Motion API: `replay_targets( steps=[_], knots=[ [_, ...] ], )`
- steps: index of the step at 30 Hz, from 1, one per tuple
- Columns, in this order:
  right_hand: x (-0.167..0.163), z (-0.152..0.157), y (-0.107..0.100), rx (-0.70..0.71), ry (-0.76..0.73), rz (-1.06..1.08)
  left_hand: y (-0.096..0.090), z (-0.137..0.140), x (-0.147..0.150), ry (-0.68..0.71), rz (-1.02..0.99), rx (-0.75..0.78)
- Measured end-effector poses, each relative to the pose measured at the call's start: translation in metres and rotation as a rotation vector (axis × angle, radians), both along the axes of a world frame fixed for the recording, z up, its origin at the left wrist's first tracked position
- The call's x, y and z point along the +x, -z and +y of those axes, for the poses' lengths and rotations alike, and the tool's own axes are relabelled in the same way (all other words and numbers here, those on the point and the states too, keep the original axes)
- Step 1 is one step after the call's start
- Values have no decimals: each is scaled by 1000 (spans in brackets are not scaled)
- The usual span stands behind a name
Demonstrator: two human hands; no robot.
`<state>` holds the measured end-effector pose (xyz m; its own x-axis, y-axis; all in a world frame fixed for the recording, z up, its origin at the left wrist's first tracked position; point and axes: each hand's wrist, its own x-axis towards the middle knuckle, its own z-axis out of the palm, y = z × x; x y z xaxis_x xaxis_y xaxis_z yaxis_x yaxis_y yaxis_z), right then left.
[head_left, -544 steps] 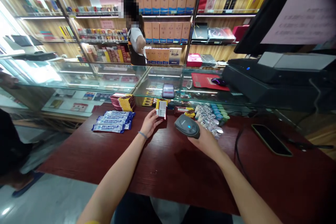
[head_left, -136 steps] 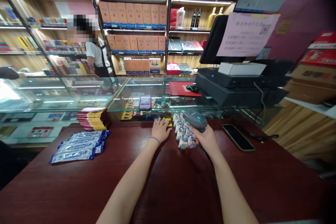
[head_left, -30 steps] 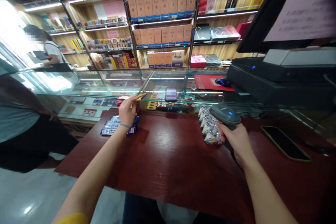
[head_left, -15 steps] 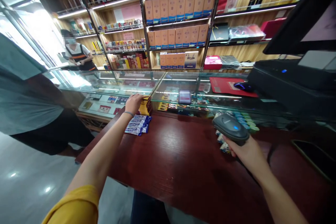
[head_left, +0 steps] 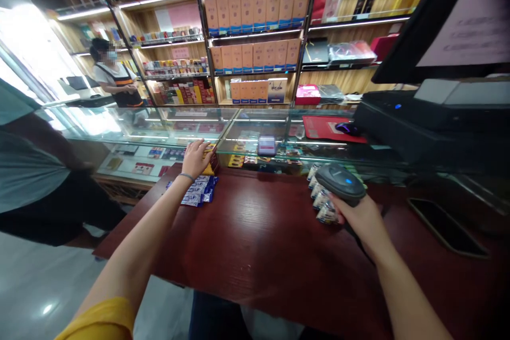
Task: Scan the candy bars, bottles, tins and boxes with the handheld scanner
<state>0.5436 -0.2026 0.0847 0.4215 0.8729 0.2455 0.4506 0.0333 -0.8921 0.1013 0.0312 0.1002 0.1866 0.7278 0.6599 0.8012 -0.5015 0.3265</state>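
Note:
My right hand (head_left: 364, 215) is wrapped round the grip of a dark barcode scanner (head_left: 339, 183), which shows a small blue light. Below and left of the scanner lies a row of small cream-and-dark packets (head_left: 322, 201), partly hidden by it. At the far left of the counter, my left hand (head_left: 194, 158) rests over a stack of yellow-and-brown packets (head_left: 211, 166), its fingers stretched out. Whether the fingertips press on the stack is hard to see. Just in front of that stack lie several blue-and-white wrapped sticks (head_left: 202, 191), partly under my wrist.
A glass display case (head_left: 255, 117) runs behind the dark red wooden counter (head_left: 247, 244). A phone (head_left: 446, 226) lies at right, near a monitor (head_left: 462, 26) and a mouse (head_left: 346, 128). One person (head_left: 27, 159) stands at left; another (head_left: 119, 82) is behind the case.
The whole view has shifted, with things appearing further left. My left fingers have spread and lifted slightly over the yellow packets. My right hand still holds the scanner, and more cream packets show.

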Motion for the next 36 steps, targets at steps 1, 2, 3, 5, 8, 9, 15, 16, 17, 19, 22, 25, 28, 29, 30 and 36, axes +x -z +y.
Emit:
replay_targets(
  steps=[1,2,3,5,8,9,15,16,17,19,22,25,28,29,30,36],
  knots=[
    [3,-1,-3,7,15,18,0,-5,12,25,-40,19],
    [6,-2,-7,14,13,18,0,-12,25,61,-86,35],
    [10,-3,-10,23,8,13,0,-19,41,101,-141,48],
    [19,-5,-14,37,17,2,3,-38,78,187,-272,36],
    [35,-10,-18,40,16,26,12,-73,140,349,-520,-50],
    [41,-11,-19,38,4,37,16,-85,160,403,-603,-94],
    [60,-19,-24,43,30,74,54,-146,264,667,-844,-396],
    [62,-21,-25,48,39,70,61,-152,277,692,-849,-442],
    [63,-22,-26,55,43,69,66,-158,288,711,-841,-474],
    [65,-24,-29,72,47,84,77,-167,306,738,-809,-513],
    [67,-27,-33,81,70,110,90,-176,321,740,-793,-537],
    [70,-30,-35,72,87,108,100,-181,327,713,-776,-528],
    [72,-31,-36,83,82,111,105,-183,329,711,-703,-507],
    [73,-32,-36,87,84,113,106,-183,329,713,-680,-505],
    [73,-32,-36,88,86,115,107,-183,329,717,-662,-509],
    [72,-29,-31,59,95,123,105,-183,328,780,-736,-576]
  ],
)
